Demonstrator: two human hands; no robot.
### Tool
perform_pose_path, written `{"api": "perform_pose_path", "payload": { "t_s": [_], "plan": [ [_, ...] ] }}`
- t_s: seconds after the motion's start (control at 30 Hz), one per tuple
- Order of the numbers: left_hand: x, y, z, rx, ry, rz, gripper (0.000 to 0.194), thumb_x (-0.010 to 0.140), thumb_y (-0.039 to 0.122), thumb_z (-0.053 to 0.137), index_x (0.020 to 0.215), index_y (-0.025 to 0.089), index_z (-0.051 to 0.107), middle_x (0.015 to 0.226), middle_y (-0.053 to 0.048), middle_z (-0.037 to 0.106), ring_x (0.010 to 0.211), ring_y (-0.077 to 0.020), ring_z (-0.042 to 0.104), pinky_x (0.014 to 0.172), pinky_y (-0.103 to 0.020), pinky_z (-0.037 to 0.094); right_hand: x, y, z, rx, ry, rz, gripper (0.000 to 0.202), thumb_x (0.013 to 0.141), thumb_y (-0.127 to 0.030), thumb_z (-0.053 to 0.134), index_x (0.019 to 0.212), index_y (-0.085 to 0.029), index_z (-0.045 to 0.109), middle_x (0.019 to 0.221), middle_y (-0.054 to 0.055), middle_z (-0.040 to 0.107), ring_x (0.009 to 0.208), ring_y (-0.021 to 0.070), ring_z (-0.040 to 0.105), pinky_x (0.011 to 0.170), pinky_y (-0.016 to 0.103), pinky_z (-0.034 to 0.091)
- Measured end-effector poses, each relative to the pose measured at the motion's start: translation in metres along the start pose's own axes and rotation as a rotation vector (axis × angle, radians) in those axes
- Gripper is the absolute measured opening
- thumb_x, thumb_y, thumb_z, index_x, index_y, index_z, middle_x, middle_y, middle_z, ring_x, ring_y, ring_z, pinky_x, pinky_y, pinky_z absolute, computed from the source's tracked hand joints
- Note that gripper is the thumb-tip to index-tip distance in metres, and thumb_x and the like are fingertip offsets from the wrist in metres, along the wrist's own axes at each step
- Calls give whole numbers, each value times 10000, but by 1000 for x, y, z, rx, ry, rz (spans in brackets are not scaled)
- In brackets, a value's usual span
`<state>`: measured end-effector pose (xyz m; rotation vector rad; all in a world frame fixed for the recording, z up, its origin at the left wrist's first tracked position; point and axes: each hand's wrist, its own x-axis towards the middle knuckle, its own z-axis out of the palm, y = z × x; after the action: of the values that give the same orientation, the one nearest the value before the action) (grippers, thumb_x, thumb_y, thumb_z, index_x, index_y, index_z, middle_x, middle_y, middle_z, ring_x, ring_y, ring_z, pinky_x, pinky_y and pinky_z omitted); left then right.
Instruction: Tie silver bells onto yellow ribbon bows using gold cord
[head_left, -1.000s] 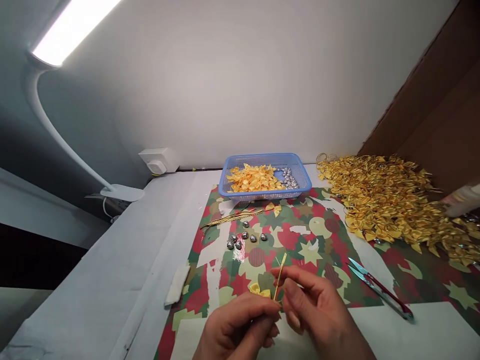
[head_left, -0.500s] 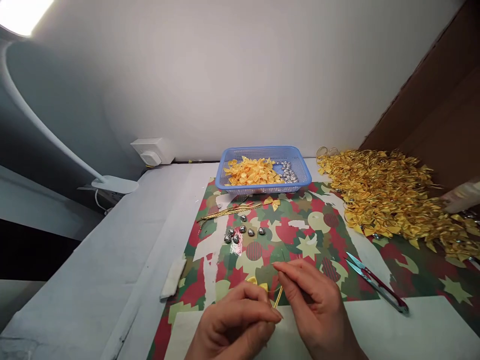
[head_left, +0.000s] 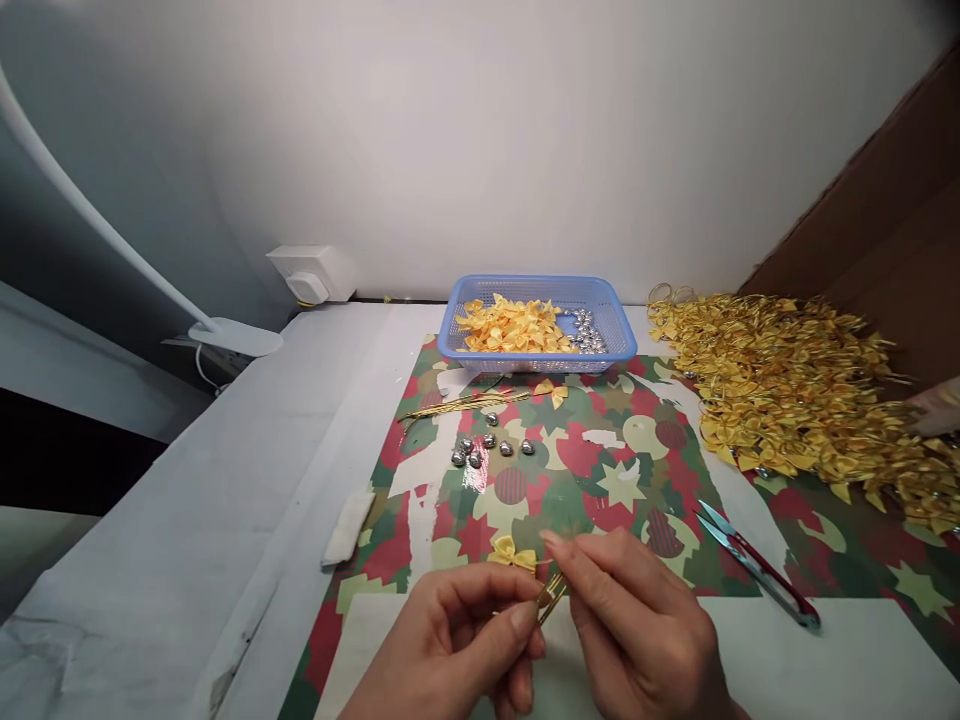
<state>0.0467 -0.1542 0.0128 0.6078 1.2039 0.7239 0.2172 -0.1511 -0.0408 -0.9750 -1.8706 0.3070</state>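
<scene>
My left hand [head_left: 457,635] pinches a doubled gold cord [head_left: 553,592] between thumb and fingers. Close beside it, my right hand [head_left: 643,620] has thumb and forefinger pressed together at the cord's upper end; the fingertips partly hide what they grip. A yellow ribbon bow [head_left: 513,554] shows just beyond my left fingers and seems joined to the cord by a thin strand. Several silver bells [head_left: 490,440] lie on the patterned sheet ahead of my hands. Behind them rests a bundle of gold cords [head_left: 465,404], with a loose yellow bow [head_left: 553,392] at its right end.
A blue basket [head_left: 536,355] holds yellow bows and silver bells. Finished-looking corded bows are heaped in a pile [head_left: 795,380] at the right, with another person's hand [head_left: 939,408] at its edge. Thread snips [head_left: 761,565] lie right of my hands; a folded white cloth [head_left: 349,528] lies left.
My left hand has turned, its thumb now lying along the cord. My right hand has come down slightly and closed in on the cord. The view has tilted a little.
</scene>
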Motion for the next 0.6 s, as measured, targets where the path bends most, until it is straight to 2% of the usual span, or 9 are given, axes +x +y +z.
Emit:
{"api": "perform_pose_path", "payload": {
  "t_s": [0.1, 0.23, 0.47, 0.6],
  "plan": [
    [3, -1, -3, 56, -61, 0, 321, 731, 444, 809, 683, 135, 740, 576, 25, 633, 444, -63, 526, 466, -175, 422, 7, -2, -5, -38, -44, -116, 497, 828, 40, 551, 1302, -102, 597, 839, 108, 706, 655, 183, 548, 545, 310, 510],
    [2, 2, -5, 75, -80, -59, 348, 719, 468, 815, 693, 130, 737, 567, 35, 599, 470, -65, 509, 486, -177, 407, 13, -1, -6, -67, -51, -207, 350, 844, 19, 562, 1180, -6, 654, 812, 141, 722, 655, 194, 549, 510, 319, 513],
    [-1, 7, -5, -9, -93, -85, 335, 686, 446, 853, 810, 143, 784, 612, 29, 616, 503, -70, 501, 505, -190, 388, 15, 0, -7, -105, -84, -210, 302, 869, 4, 542, 1142, -7, 671, 796, 135, 732, 643, 188, 548, 495, 308, 509],
    [-1, 7, -3, -22, -124, -73, 311, 701, 420, 850, 765, 133, 748, 602, 39, 580, 518, -72, 472, 519, -194, 372, 15, -1, -8, -120, -93, -220, 284, 875, -9, 536, 1124, -9, 674, 785, 137, 731, 629, 189, 545, 486, 311, 501]
  ]
}}
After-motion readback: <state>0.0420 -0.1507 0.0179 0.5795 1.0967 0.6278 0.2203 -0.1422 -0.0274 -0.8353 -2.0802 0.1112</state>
